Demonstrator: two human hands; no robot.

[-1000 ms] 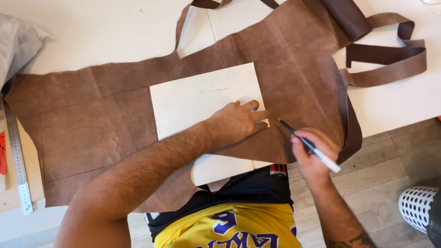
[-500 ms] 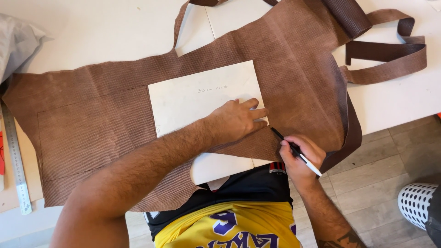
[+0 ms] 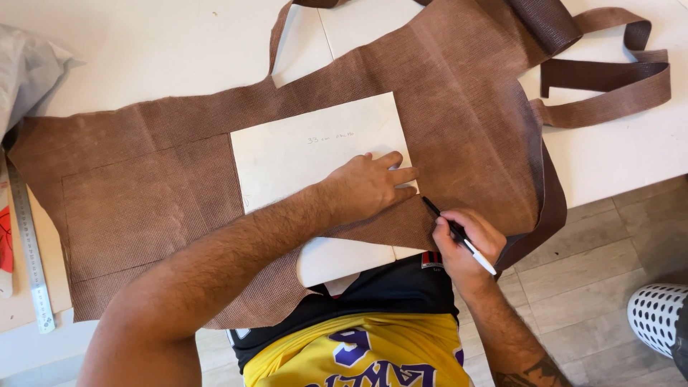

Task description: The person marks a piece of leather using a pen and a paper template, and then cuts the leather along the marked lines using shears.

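Observation:
A large piece of brown leather (image 3: pixel 459 107) lies spread over a white table (image 3: pixel 158 50). On it rests a cream rectangular card template (image 3: pixel 301 154) with faint handwriting. My left hand (image 3: pixel 369 186) lies flat on the template's right part, fingers pointing right, pressing it down. My right hand (image 3: pixel 466 240) holds a black and white pen (image 3: pixel 459 229) at the template's lower right corner, its tip touching the leather just below my left fingers.
A metal ruler (image 3: pixel 29 251) lies along the table's left edge beside a red item (image 3: pixel 6 240). Brown leather straps (image 3: pixel 609 79) curl at the upper right. A white perforated basket (image 3: pixel 656 315) stands on the tiled floor at lower right.
My right hand has moved left and closer to the template, bringing the pen tip down to the leather by my left fingers. The left hand stays put.

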